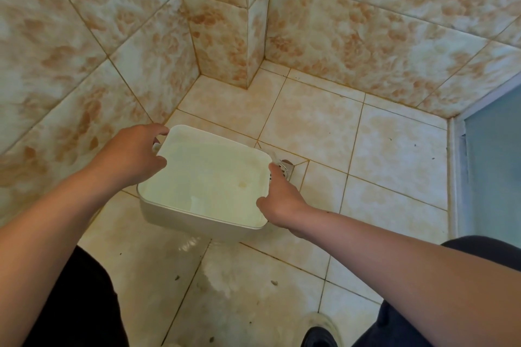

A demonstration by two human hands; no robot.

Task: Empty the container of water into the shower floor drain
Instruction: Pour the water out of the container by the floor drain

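Your left hand (132, 155) grips the tub (203, 177) at its 10 o'clock corner and your right hand (277, 200) clasps its 4 o'clock edge, fingers closed on the rim, the tub held over the floor (394, 149) with water inside. Tip it slowly toward the drain (287, 169), which peeks out at the tub's 2 o'clock corner, pouring over that corner. The walls (84, 65) crowd 9 to 12 o'clock; open floor lies toward 3 o'clock

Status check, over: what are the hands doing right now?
Left hand and right hand grip the container. Water inside, not yet poured. Drain just beyond the rim, nothing blocking.
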